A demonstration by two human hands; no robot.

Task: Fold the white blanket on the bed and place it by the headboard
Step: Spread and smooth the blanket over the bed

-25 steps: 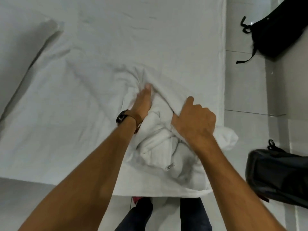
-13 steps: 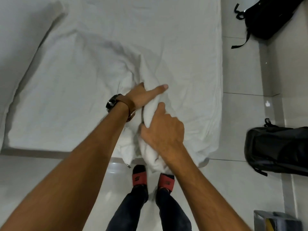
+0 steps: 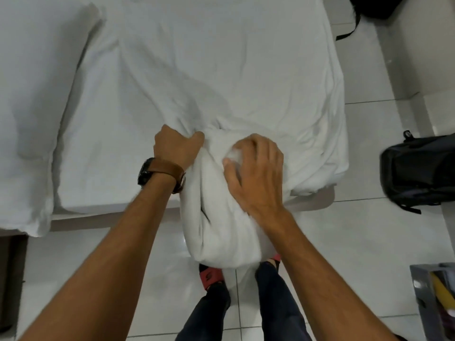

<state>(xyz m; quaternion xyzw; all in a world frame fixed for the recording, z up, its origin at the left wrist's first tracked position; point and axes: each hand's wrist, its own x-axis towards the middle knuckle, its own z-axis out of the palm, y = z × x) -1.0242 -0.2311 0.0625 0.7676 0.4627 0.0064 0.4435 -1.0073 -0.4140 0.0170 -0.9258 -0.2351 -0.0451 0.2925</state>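
Note:
The white blanket (image 3: 221,217) is bunched into a thick bundle that hangs off the near edge of the bed (image 3: 221,70), down over my feet. One part of it still trails up onto the mattress. My left hand (image 3: 176,150), with a brown-strapped watch on the wrist, grips a fold at the bundle's upper left. My right hand (image 3: 256,171) lies over the top of the bundle with its fingers curled into the cloth.
A white pillow (image 3: 32,107) lies at the left end of the bed. A black backpack (image 3: 418,168) sits on the tiled floor at the right, another dark bag (image 3: 369,8) at the top right. A grey box (image 3: 435,296) stands at the lower right.
The bundle has been pulled farther off the bed's near edge and has grown bigger. My left hand went from an outstretched finger to a closed grip; my right hand moved onto the bundle's top.

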